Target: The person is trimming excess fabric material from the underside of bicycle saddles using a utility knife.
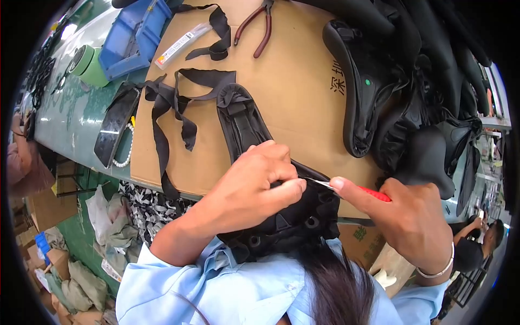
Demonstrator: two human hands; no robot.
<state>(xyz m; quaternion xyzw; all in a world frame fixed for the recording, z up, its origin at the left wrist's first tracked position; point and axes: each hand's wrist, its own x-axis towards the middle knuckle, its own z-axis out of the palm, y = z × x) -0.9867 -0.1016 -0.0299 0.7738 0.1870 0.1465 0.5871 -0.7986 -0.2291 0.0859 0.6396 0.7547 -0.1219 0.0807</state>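
In front of me lies a black bicycle saddle [238, 122], underside up, its narrow nose pointing away and its wide end near my body. Loose black cover material [281, 222] bunches at that wide end. My left hand [257, 184] is closed over the saddle's middle, thumb and finger pinched at its edge; the fingertips partly hide what they grip. In my right hand [406, 214] is a red-handled tool [374, 193] with a slim pointed metal blade. Its tip reaches the saddle edge beside my left fingertips. The exact tool kind cannot be made out.
Black saddles [365, 86] pile up at the right on a cardboard sheet [292, 70]. Pliers [260, 27], black strips [187, 103] and a long clear packet [181, 46] lie beyond. A phone [116, 124], blue bin [135, 38] and green tape roll [89, 65] are at left.
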